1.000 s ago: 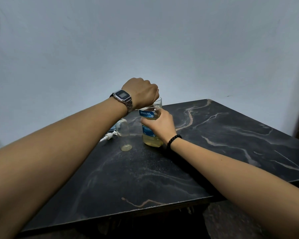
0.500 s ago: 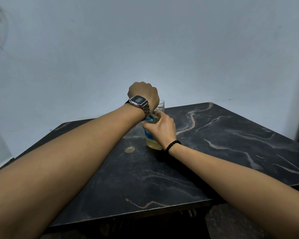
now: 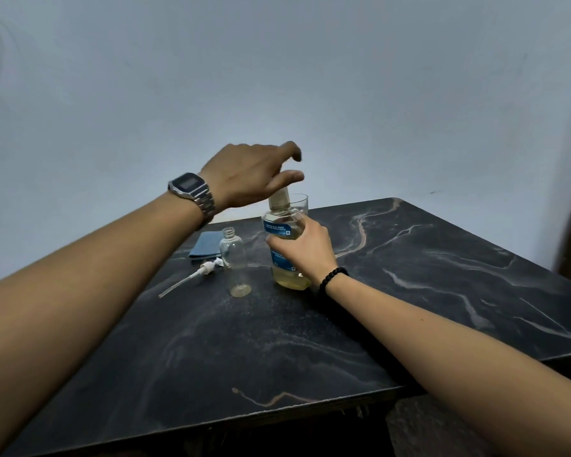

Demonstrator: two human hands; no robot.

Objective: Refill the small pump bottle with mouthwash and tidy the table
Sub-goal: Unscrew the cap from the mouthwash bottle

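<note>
A plain domestic room is suggested, most likely in a home. A bare, pale bluish-grey painted wall [image 3: 343,77] is seen across the upper part of the frame, and a dark brown edge, perhaps a door frame, at far right. A black marble-patterned tabletop with tan veins [image 3: 442,258] fills the lower half, on which household toiletries are set: 1 clear mouthwash bottle with a blue label [image 3: 285,250], 1 small clear plastic bottle [image 3: 234,262] and 1 folded blue cloth [image 3: 205,245].

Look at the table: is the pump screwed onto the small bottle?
No. The pump lies on the table beside the small bottle, whose neck is open.
</note>
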